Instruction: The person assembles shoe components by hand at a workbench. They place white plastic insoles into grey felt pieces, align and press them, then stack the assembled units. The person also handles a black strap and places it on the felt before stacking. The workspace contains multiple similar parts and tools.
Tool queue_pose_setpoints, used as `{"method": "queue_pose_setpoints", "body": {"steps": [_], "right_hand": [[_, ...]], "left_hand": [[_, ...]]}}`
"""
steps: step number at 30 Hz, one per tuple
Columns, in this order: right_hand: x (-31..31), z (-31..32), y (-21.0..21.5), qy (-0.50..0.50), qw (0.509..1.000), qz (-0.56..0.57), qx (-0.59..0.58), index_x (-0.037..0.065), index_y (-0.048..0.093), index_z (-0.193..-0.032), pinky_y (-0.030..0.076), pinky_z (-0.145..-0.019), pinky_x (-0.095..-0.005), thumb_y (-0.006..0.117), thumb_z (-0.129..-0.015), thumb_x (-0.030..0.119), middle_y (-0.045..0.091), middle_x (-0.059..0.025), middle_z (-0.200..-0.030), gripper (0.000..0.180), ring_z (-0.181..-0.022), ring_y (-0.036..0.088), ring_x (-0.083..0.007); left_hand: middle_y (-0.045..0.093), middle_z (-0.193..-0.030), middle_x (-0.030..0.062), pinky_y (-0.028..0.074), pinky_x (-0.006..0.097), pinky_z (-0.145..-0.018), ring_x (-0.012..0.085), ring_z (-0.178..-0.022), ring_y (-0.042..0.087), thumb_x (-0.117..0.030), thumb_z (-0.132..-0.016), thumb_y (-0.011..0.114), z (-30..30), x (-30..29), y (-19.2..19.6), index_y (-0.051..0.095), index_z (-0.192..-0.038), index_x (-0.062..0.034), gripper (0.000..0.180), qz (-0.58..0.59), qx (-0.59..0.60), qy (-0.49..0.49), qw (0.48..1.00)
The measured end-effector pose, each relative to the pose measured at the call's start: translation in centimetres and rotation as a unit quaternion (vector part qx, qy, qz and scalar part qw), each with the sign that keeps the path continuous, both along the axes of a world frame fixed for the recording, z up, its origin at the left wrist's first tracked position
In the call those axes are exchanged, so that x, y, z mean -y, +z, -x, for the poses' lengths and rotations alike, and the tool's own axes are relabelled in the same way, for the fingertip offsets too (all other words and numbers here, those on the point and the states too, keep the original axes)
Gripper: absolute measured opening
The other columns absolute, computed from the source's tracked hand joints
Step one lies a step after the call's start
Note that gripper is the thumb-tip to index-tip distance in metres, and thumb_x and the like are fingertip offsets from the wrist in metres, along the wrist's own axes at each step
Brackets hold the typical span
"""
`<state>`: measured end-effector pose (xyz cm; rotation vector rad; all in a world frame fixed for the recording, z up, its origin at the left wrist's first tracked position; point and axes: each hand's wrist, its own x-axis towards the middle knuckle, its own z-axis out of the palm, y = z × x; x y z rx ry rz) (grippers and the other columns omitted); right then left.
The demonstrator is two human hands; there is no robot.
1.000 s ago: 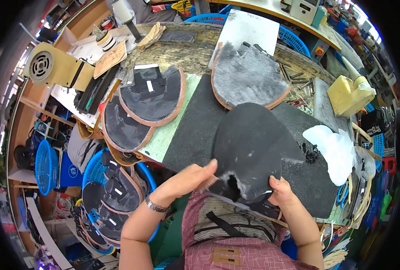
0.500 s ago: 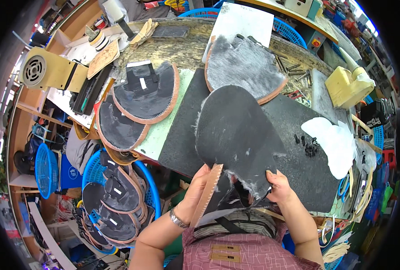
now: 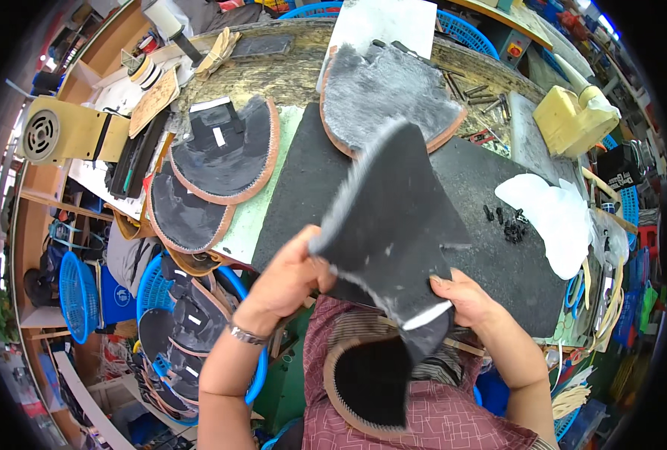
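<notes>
Both my hands hold up a large black piece (image 3: 386,217) with a fringe of grey fur along its edge, in front of my body. My left hand (image 3: 296,270) grips its left edge, fingers curled round it. At the lower right edge, my right hand (image 3: 465,300) pinches it with the thumb on top. A white strip (image 3: 426,316) shows near its lower end. Below that, a rounded black part with a tan, stitched rim (image 3: 335,390) hangs against my patterned red apron. Whether it joins the upper piece is hard to see.
On the bench lies a black mat (image 3: 498,240) bearing small black bits (image 3: 512,226) and a white plastic sheet (image 3: 547,217). A grey fur piece (image 3: 390,97) lies beyond. Two tan-rimmed black pieces (image 3: 228,161) overlap at left. More fill a blue basket (image 3: 257,375) below.
The black piece has turned and tilted upright, its left side folded. My left hand has moved up and left along its edge. The tan-rimmed part now hangs lower, over my apron.
</notes>
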<state>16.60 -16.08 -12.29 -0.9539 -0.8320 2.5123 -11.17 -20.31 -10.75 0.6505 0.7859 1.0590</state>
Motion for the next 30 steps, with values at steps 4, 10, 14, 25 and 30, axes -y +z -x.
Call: {"method": "queue_pose_setpoints", "body": {"steps": [4,10,14,25,30], "right_hand": [[-1.1,0.9,0.2,-0.12,0.989,-0.09,0.005,-0.001,0.045,-0.124,0.045,-0.092,-0.0355,0.053,-0.091,0.025,0.056,-0.0118,-0.118,0.043,-0.107,0.056,-0.0218],[-0.6,3.9,0.6,-0.169,0.975,-0.14,0.024,-0.002,0.059,-0.108,0.046,-0.082,-0.0285,0.058,-0.09,0.025,0.062,-0.006,-0.103,0.033,-0.091,0.058,-0.0128],[-2.1,2.7,1.4,-0.086,0.953,-0.264,0.123,-0.001,0.063,-0.102,0.046,-0.073,-0.0251,0.061,-0.087,0.019,0.063,-0.0021,-0.092,0.025,-0.082,0.055,-0.0072],[-4.7,-3.0,-4.1,0.148,0.347,-0.874,0.307,0.003,0.063,-0.1,0.05,-0.068,-0.0361,0.063,-0.071,0.013,0.061,-0.0133,-0.083,0.03,-0.074,0.06,-0.0207],[-6.2,-0.7,-1.4,0.035,0.369,-0.902,0.219,-0.001,0.059,-0.095,0.049,-0.064,-0.0289,0.058,-0.063,0.007,0.058,-0.0092,-0.088,0.033,-0.071,0.055,-0.0204]], "left_hand": [[0.055,-0.097,0.0061,0.044,0.028,-0.082,0.0145,-0.087,0.053,-0.003,-0.085,0.056,0.1,-1.5,4.0,0.04,-0.122,0.0005,0.041,-0.195,-0.361,0.415,0.812],[0.06,-0.093,0.0201,0.047,0.034,-0.076,0.026,-0.086,0.061,-0.011,-0.079,0.066,-6.9,1.4,4.2,0.054,-0.104,0.0042,0.032,-0.291,-0.655,0.116,0.688],[0.066,-0.087,0.0064,0.046,0.023,-0.068,0.0079,-0.08,0.058,-0.003,-0.083,0.061,-6.1,-1.7,0.4,0.056,-0.106,0.0045,0.025,-0.087,-0.36,0.042,0.928],[0.062,-0.083,0.0158,0.048,0.032,-0.061,0.027,-0.069,0.062,-0.006,-0.073,0.063,-5.8,-6.1,-3.2,0.063,-0.091,0.0006,0.019,-0.319,-0.497,-0.026,0.807],[0.057,-0.084,0.0127,0.05,0.032,-0.064,0.0252,-0.075,0.06,-0.003,-0.068,0.061,-4.5,-6.7,-2.8,0.062,-0.098,-0.0002,0.03,-0.44,-0.511,-0.057,0.736]]}}
